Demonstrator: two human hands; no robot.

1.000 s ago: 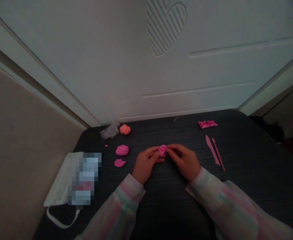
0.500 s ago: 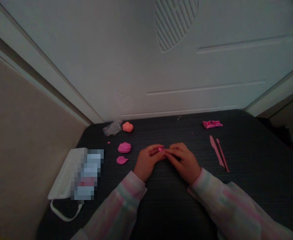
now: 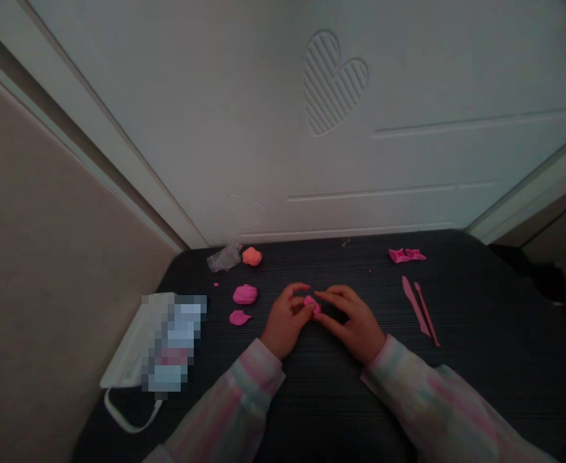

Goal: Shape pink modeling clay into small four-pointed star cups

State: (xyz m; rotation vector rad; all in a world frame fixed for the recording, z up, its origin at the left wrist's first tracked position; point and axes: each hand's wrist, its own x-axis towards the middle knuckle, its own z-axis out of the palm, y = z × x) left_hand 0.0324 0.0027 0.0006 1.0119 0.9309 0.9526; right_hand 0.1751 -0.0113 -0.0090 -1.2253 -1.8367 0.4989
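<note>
Both hands meet over the middle of a dark table (image 3: 480, 360). A small piece of pink clay (image 3: 311, 303) is pinched between them. My left hand (image 3: 285, 319) curls its fingers round the clay from the left. From the right, my right hand (image 3: 353, 319) presses its fingertips on the same piece. Pastel striped sleeves cover both wrists. Left of my hands lie two pink clay lumps, the bigger lump (image 3: 245, 294) behind the flatter lump (image 3: 239, 317).
An orange clay lump (image 3: 252, 256) and a clear plastic wrapper (image 3: 224, 257) lie at the back left. Two pink modelling tools (image 3: 420, 308) and a pink mould (image 3: 406, 255) lie to the right. A white bag (image 3: 138, 347) sits on the left edge. A white door stands behind.
The clay piece was held up and visible, then nearly hidden between the fingertips, and now shows again lower between both hands. The view has tilted slightly.
</note>
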